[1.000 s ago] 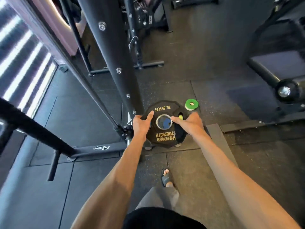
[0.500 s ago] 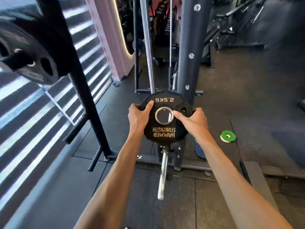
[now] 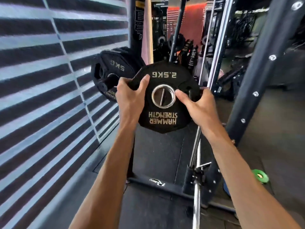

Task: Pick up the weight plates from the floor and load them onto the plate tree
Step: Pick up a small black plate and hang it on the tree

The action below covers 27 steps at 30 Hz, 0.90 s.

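A black 2.5 kg Hammer Strength plate [image 3: 162, 119] is held up at chest height, its face toward me and its lettering upside down. My left hand [image 3: 130, 98] grips its left edge, thumb on the face. My right hand [image 3: 197, 104] grips the right edge through a handle slot, thumb near the steel centre ring. Just left of and behind it, a peg [image 3: 108, 81] on the plate tree upright [image 3: 134, 30] carries black 5 kg plates [image 3: 115, 68]. The held plate is clear of the peg.
A striped wall [image 3: 41, 80] runs along the left. A steel bar [image 3: 197, 195] and a rack base [image 3: 158, 184] lie on the dark rubber floor below. A black rack post [image 3: 257, 90] rises at right, with a small green plate [image 3: 260, 176] on the floor beside it.
The 2.5 kg plate has been lifted from near the floor to chest height. My view has swung up and left, bringing the loaded peg close beside the plate.
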Available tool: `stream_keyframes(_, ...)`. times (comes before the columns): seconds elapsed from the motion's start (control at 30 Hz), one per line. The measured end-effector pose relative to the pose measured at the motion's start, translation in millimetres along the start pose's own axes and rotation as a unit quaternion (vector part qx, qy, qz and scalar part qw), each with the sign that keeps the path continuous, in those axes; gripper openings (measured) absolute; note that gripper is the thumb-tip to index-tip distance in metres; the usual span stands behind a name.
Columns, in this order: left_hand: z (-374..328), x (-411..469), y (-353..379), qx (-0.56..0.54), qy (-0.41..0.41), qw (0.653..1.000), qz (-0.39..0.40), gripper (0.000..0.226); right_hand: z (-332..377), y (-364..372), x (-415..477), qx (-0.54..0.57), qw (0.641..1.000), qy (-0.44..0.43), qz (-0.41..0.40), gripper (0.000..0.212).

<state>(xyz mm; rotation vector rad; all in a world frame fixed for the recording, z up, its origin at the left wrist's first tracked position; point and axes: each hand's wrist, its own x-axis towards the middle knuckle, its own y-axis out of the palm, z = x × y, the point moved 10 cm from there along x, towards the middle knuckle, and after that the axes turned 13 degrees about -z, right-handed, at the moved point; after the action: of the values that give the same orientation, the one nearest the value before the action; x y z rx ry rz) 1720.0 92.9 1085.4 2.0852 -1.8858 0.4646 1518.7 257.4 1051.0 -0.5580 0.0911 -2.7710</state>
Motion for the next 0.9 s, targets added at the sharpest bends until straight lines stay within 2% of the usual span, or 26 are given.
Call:
stream_keyframes(0.17, 10.5, 63.8, -55.7, -0.017, 0.005, 1.000, -0.024, 0.040, 43.8, 72.7, -19.7, 0.015, 0.999, -0.029, 0.017, 0.062)
stream_keyframes(0.4, 54.0, 126.8, -102.7, -0.043, -0.004, 0.998, -0.039, 0.039, 65.9, 160.4, -43.3, -0.001, 0.998, -0.059, 0.024, 0.067)
stream_keyframes(0.63, 89.9, 165.7, -101.7, -0.057, -0.017, 0.998, -0.021, 0.035, 64.3, 213.1, -39.9, -0.029, 0.996, -0.081, 0.029, 0.070)
stream_keyframes(0.9, 117.1, 194.0, -61.5, -0.073, -0.016, 0.997, 0.020, 0.032, 50.7, 238.3, -18.7, -0.029, 0.995, -0.091, 0.001, 0.061)
